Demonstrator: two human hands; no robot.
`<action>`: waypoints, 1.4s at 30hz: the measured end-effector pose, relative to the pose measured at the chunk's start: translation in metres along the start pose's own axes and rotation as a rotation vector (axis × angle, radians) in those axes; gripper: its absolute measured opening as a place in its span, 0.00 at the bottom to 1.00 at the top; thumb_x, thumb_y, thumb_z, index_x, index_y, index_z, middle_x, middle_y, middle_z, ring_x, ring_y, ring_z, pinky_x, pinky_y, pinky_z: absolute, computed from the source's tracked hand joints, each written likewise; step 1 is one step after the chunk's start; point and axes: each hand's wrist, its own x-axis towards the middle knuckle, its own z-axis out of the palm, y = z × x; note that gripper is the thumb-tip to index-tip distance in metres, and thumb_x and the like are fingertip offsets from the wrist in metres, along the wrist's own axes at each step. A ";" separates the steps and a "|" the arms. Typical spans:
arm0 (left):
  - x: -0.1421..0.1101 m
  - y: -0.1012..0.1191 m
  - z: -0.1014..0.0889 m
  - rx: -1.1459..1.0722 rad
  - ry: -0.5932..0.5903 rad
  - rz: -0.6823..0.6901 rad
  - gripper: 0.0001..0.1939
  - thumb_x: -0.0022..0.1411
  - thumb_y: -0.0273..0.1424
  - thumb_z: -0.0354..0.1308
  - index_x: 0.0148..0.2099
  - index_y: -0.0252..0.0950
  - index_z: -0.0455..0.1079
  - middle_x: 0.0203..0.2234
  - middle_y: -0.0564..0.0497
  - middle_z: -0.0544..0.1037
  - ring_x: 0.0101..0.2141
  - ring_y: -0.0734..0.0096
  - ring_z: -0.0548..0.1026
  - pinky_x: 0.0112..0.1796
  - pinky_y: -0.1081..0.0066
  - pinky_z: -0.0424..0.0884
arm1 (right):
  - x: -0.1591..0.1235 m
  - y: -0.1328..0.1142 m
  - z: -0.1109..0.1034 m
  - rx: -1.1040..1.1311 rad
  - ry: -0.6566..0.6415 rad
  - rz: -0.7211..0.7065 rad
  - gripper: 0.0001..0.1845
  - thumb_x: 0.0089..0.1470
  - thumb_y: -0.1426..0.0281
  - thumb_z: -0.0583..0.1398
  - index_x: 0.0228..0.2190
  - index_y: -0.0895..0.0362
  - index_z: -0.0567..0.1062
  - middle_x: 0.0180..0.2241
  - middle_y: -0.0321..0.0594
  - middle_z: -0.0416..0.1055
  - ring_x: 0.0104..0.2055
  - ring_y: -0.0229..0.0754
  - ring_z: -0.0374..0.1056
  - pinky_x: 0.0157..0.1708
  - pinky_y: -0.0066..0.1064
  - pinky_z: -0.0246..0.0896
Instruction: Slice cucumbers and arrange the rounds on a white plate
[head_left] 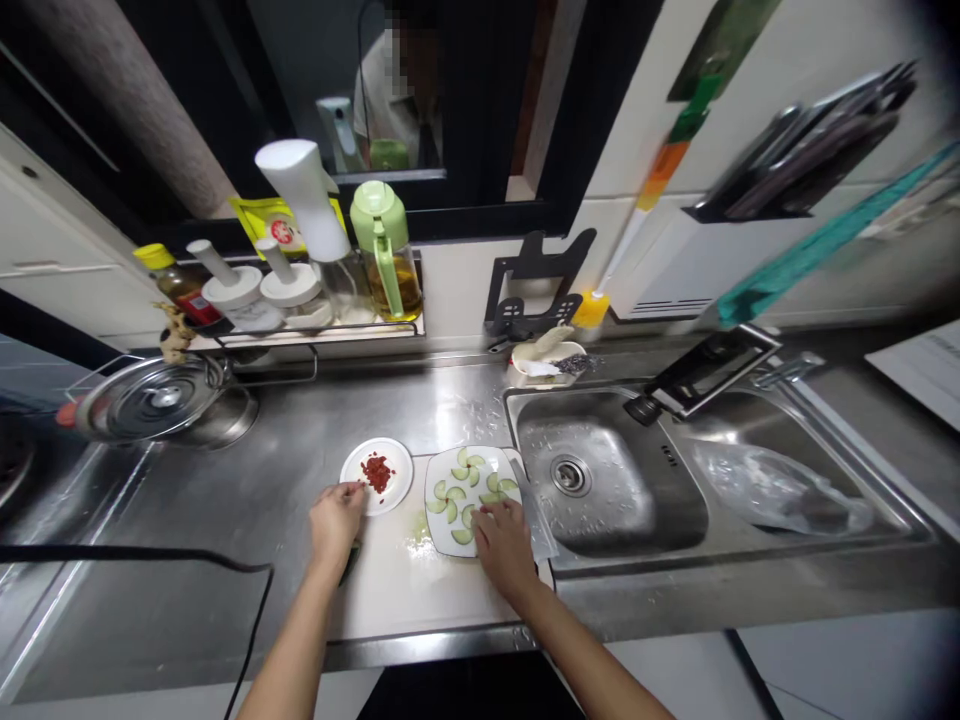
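My left hand (336,522) is closed in a pinch at the near-left rim of a small round white plate (403,462). What its fingertips hold, if anything, is too small to make out. Small red pieces (378,473) lie heaped on that plate. Beside it, a squarish white plate (439,462) carries half-moon cucumber slices (463,536), several set in pinwheels with red bits at their centres. My right hand (506,548) rests over this plate's near-right part, fingers bent down at the slices; its fingertips are partly hidden. Both plates sit on a white cutting board (405,600).
A flat, blade-like piece (538,515) lies between the square plate and the sink (622,480). The faucet (697,375) stands behind the sink's divider. A lidded pot (225,415) is at left, below a rack of seasoning jars (296,295). A black cable (150,553) crosses the counter.
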 end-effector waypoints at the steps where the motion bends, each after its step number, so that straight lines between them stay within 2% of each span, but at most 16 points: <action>1: -0.001 0.004 0.000 -0.016 0.008 0.002 0.13 0.56 0.35 0.51 0.33 0.37 0.77 0.32 0.48 0.80 0.35 0.65 0.75 0.41 0.69 0.66 | -0.002 0.002 -0.001 0.009 0.003 0.011 0.14 0.58 0.71 0.52 0.42 0.51 0.75 0.46 0.42 0.69 0.53 0.50 0.53 0.45 0.40 0.52; 5: -0.009 0.032 0.012 -0.169 0.016 0.078 0.11 0.55 0.36 0.54 0.31 0.38 0.76 0.32 0.50 0.79 0.35 0.67 0.75 0.41 0.70 0.67 | -0.008 0.012 -0.006 0.032 0.014 0.062 0.14 0.58 0.71 0.52 0.41 0.51 0.76 0.46 0.42 0.69 0.53 0.51 0.54 0.44 0.40 0.53; 10: -0.031 0.087 0.042 -0.357 -0.117 0.339 0.09 0.57 0.33 0.55 0.32 0.38 0.76 0.30 0.50 0.79 0.33 0.68 0.73 0.38 0.69 0.68 | -0.013 0.027 -0.014 0.033 0.051 0.134 0.15 0.58 0.71 0.52 0.42 0.52 0.76 0.46 0.43 0.70 0.52 0.52 0.54 0.43 0.40 0.53; 14: -0.043 0.124 0.070 -0.333 -0.247 0.579 0.06 0.56 0.26 0.57 0.32 0.37 0.76 0.29 0.50 0.77 0.35 0.68 0.72 0.40 0.68 0.67 | -0.014 0.035 -0.015 0.035 0.090 0.155 0.15 0.57 0.72 0.53 0.43 0.52 0.76 0.46 0.43 0.70 0.53 0.53 0.53 0.44 0.40 0.53; 17: -0.043 0.139 0.086 -0.238 -0.336 0.723 0.05 0.55 0.25 0.58 0.32 0.36 0.75 0.28 0.49 0.76 0.36 0.67 0.71 0.40 0.68 0.67 | -0.013 0.040 -0.013 0.031 0.106 0.157 0.15 0.57 0.71 0.53 0.43 0.52 0.75 0.45 0.43 0.70 0.52 0.52 0.53 0.43 0.40 0.52; 21: -0.037 0.148 0.098 -0.103 -0.397 0.910 0.05 0.58 0.29 0.57 0.33 0.36 0.74 0.28 0.48 0.73 0.36 0.67 0.69 0.38 0.69 0.65 | -0.009 0.043 -0.009 0.002 0.141 0.146 0.15 0.58 0.71 0.53 0.44 0.51 0.75 0.44 0.43 0.69 0.52 0.50 0.53 0.43 0.39 0.52; 26: -0.032 0.153 0.100 0.001 -0.414 1.064 0.07 0.61 0.28 0.54 0.32 0.36 0.72 0.28 0.49 0.71 0.35 0.68 0.67 0.40 0.68 0.64 | -0.003 0.041 -0.010 0.004 0.101 0.155 0.16 0.57 0.72 0.53 0.46 0.50 0.74 0.45 0.42 0.69 0.53 0.50 0.53 0.43 0.38 0.51; 33: -0.032 0.155 0.102 0.056 -0.388 1.120 0.09 0.62 0.29 0.52 0.31 0.35 0.71 0.28 0.49 0.70 0.35 0.67 0.65 0.38 0.68 0.63 | 0.001 0.037 -0.014 -0.018 0.055 0.193 0.16 0.59 0.71 0.53 0.46 0.50 0.73 0.45 0.42 0.68 0.53 0.49 0.53 0.42 0.38 0.52; 42: -0.032 0.153 0.106 0.061 -0.372 1.113 0.08 0.61 0.29 0.53 0.31 0.35 0.71 0.28 0.49 0.70 0.35 0.67 0.65 0.38 0.69 0.62 | 0.005 0.036 -0.011 -0.031 0.047 0.187 0.15 0.60 0.71 0.52 0.44 0.50 0.75 0.44 0.43 0.68 0.51 0.48 0.54 0.40 0.37 0.52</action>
